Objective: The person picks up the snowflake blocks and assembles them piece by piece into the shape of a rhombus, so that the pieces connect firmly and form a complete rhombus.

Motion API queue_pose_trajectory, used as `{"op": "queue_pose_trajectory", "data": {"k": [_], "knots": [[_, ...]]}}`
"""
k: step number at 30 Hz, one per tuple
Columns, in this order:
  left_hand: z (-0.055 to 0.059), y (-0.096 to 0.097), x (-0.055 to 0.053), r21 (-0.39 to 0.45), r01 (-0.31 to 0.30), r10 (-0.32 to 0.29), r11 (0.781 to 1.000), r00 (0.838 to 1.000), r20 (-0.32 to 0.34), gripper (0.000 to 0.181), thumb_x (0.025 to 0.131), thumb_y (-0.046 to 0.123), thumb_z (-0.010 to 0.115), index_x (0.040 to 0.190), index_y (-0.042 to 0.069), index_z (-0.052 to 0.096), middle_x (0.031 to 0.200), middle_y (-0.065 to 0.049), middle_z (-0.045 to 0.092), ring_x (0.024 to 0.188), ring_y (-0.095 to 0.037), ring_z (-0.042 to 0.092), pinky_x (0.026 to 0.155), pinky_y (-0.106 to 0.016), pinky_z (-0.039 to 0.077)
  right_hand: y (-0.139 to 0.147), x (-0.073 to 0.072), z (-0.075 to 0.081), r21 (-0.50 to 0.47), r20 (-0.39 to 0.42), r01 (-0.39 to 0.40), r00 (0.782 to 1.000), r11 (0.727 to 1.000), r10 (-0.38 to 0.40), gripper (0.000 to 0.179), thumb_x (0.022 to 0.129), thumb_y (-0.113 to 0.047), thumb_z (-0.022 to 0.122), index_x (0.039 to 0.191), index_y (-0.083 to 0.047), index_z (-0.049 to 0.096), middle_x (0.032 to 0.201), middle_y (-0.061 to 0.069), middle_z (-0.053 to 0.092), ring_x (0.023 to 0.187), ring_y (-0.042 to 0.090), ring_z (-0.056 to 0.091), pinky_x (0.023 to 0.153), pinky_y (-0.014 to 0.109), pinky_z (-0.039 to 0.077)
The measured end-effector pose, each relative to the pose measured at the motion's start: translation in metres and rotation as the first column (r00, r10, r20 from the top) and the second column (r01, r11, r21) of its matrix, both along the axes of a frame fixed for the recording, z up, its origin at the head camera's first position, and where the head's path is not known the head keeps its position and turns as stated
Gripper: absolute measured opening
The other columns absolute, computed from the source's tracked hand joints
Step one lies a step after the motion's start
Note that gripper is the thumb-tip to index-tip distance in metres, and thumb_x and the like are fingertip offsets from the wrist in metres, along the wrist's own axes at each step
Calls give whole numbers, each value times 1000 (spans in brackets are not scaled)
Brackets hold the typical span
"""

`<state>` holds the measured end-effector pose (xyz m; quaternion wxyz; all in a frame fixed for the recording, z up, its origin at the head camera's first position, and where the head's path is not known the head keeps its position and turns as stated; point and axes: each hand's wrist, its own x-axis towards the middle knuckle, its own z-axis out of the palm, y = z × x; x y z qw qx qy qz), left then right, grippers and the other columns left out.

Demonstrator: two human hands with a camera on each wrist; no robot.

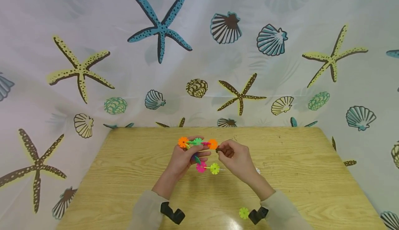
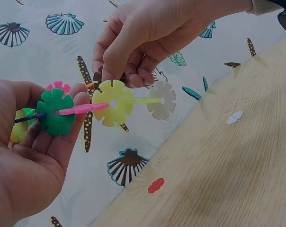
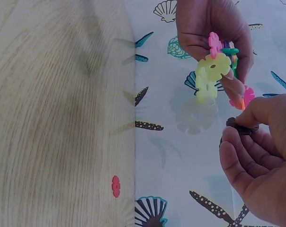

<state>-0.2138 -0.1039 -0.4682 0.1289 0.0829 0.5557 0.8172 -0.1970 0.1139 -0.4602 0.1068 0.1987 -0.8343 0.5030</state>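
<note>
Holding slotted-disc chain (image 2: 112,107) in left hand (image 1: 183,158) above tabletop (image 1: 296,167); pinching brown disc (image 3: 242,126) in right hand (image 1: 237,156), beside far-side orange disc (image 1: 213,144). Probably mid-joining. Next, presumably: align slots, press.

Head view: set above the near side of the table (image 1: 296,174), facing forward and down, farthest off of the three, covering tabletop and shell-and-starfish cloth (image 1: 199,62) behind. Left wrist view: close beside the left hand (image 2: 31,175), facing across to the right hand (image 2: 152,38), table edge slanting; right wrist view: close beside the right hand, facing the left hand, table edge upright in frame. Shared: both hands and the disc chain (image 2: 121,113) in all three, red disc (image 3: 115,186) in both wrist views.
</note>
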Motion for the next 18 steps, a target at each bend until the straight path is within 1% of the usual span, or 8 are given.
{"op": "queue_pose_trajectory", "data": {"k": [3, 12, 18], "knots": [[-1, 0, 1, -3, 4, -4, 1000, 1000, 0, 39, 107, 3, 57, 144, -5, 49, 104, 1, 82, 88, -14, 81, 79, -33, 66, 0, 1, 0, 16, 4, -4, 1000, 1000, 4, 11, 93, 0, 75, 101, -7, 72, 92, 4, 76, 75, 9, 67, 69, 22, 59], [-3, -2, 2, -22, 25, -25, 999, 1000, -11, 34, 108, 5, 57, 141, -1, 53, 106, 0, 81, 88, -14, 81, 79, -33, 66, -2, -1, 1, 39, -31, -6, 999, 999, 8, 16, 92, 0, 76, 106, -6, 70, 88, 3, 73, 74, 8, 65, 67, 22, 58], [-5, -4, 3, -50, 23, -24, 998, 1000, -18, 37, 106, 8, 60, 142, -2, 53, 108, -1, 81, 88, -14, 81, 80, -34, 67, -3, -3, 1, 59, -38, -7, 999, 998, 9, 30, 91, 2, 76, 120, -3, 72, 87, 5, 73, 72, 9, 65, 66, 20, 57]]}}
